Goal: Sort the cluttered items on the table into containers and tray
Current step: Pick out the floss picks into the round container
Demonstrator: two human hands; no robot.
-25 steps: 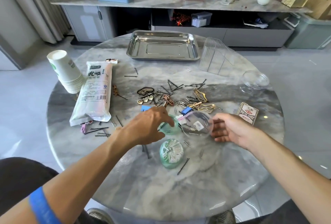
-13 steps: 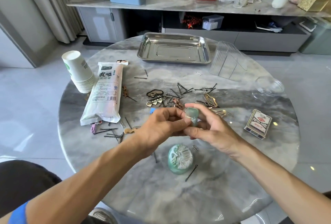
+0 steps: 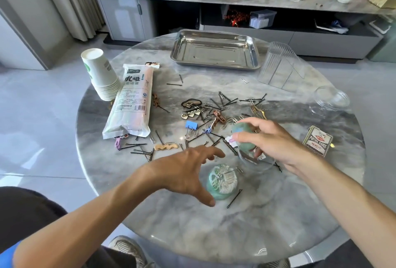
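Observation:
My right hand [image 3: 273, 141] pinches a translucent green case [image 3: 243, 131] just above a clear round container [image 3: 260, 163] near the table's middle. My left hand [image 3: 184, 171] hovers with its fingers spread, empty, beside a round green box of white floss picks [image 3: 222, 179]. Beyond both hands lies a scatter of black hairpins, paper clips and hair clips [image 3: 225, 107], with a blue binder clip [image 3: 191, 125] among them. A steel tray [image 3: 216, 65] stands empty at the far edge.
A stack of paper cups [image 3: 100, 74] and a packet of straws [image 3: 130, 102] lie at the left. A clear divided holder [image 3: 280, 68] and a clear cup [image 3: 331, 100] sit at the right, with a pack of playing cards [image 3: 318, 143] nearer. The marble table [image 3: 214, 231] is round.
Both hands held the green case together before. My left hand has let go and dropped back toward the floss box, while my right hand carried the case right, over the clear container.

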